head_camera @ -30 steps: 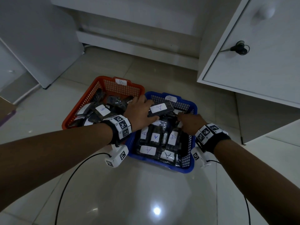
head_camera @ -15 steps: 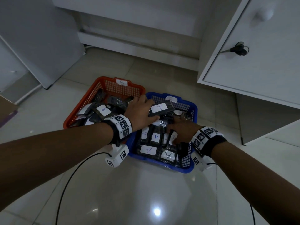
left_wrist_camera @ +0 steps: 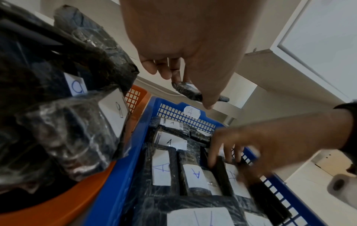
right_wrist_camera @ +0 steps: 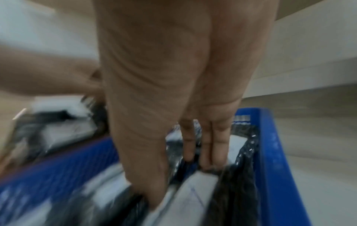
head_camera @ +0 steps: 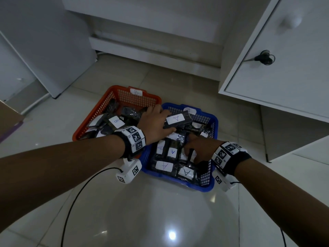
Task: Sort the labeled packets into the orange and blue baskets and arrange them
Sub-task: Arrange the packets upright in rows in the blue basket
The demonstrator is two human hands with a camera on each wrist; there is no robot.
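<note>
An orange basket (head_camera: 114,90) tagged B and a blue basket (head_camera: 179,182) tagged A stand side by side on the floor, both holding black wrapped packets with white labels. My left hand (head_camera: 165,122) grips a packet marked A (head_camera: 178,119) in the air over the blue basket's far end; in the left wrist view that packet (left_wrist_camera: 187,91) pokes out under my fingers. My right hand (head_camera: 195,150) is down among the A packets, thumb and fingers pinching a dark packet (left_wrist_camera: 222,171) that stands on its edge. The right wrist view is blurred.
A white cabinet door with a key (head_camera: 263,57) overhangs at the right. A white panel (head_camera: 53,50) leans at the left, with a brown box corner (head_camera: 8,118) nearer. A black cable (head_camera: 76,198) loops over the tiled floor in front of the baskets.
My right hand has moved from the blue basket's far right side toward its middle and down onto the packets. My left hand has kept the A packet in nearly the same place.
</note>
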